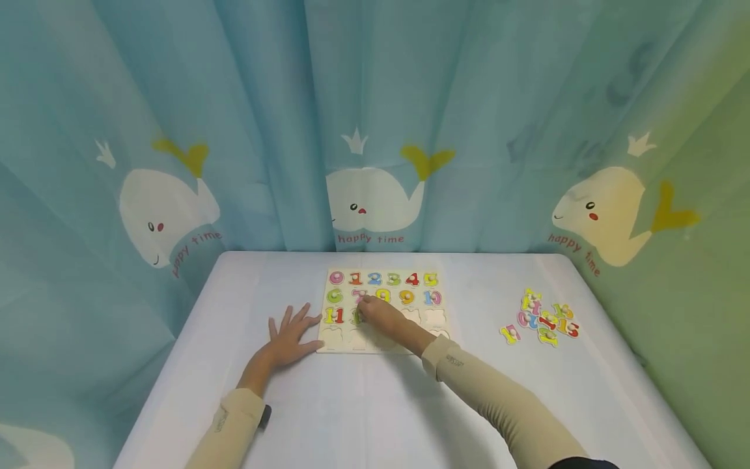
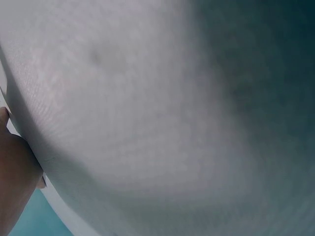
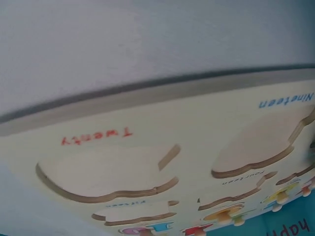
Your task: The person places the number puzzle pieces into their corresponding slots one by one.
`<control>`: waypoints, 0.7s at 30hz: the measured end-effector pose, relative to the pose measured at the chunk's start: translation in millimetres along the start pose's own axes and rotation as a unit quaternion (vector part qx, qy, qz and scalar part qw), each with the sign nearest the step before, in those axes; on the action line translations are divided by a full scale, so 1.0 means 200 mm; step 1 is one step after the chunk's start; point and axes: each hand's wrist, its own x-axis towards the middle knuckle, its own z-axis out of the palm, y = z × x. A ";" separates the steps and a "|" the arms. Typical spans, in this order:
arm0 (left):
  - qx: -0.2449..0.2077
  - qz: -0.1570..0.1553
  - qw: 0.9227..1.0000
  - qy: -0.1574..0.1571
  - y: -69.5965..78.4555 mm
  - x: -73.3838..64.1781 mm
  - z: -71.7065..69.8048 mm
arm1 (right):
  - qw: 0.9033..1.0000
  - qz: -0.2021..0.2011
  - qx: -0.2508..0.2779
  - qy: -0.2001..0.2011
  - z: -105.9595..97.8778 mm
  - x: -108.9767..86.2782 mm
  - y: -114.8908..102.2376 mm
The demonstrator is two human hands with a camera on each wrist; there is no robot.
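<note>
A wooden number puzzle board (image 1: 346, 348) lies on the table, pieces numbered 0 to 11 sitting in its upper rows. Over the third row, just right of the 11 piece (image 1: 334, 316), my right hand (image 1: 382, 317) pinches a green number piece (image 1: 356, 317), partly hidden by the fingers. My left hand (image 1: 287, 342) rests with spread fingers at the board's left edge, fingertips right at the rim; part of it shows in the left wrist view. Up close in the right wrist view, the board (image 3: 197, 110) has cut-out recesses labelled Twenty, Nineteen, Fourteen and Fifteen.
On the right side of the white table (image 1: 328, 417) lies a loose pile of colourful number pieces (image 1: 547, 319), some overlapping. One pink and yellow piece (image 1: 510, 334) lies at the pile's left. A blue whale-print curtain (image 1: 263, 130) hangs behind the table.
</note>
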 end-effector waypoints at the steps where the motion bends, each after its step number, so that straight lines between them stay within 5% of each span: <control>1: 0.000 0.001 1.000 0.000 0.00 -0.01 0.01 | 1.000 -0.002 -0.004 0.002 0.01 0.00 0.00; 12: -0.004 -0.009 1.000 -0.009 0.00 -0.02 0.03 | 1.000 0.000 -0.002 0.011 0.04 -0.01 -0.02; 21: -0.002 -0.007 1.000 -0.001 0.00 -0.01 0.00 | 0.996 0.023 0.085 0.019 0.02 0.01 0.00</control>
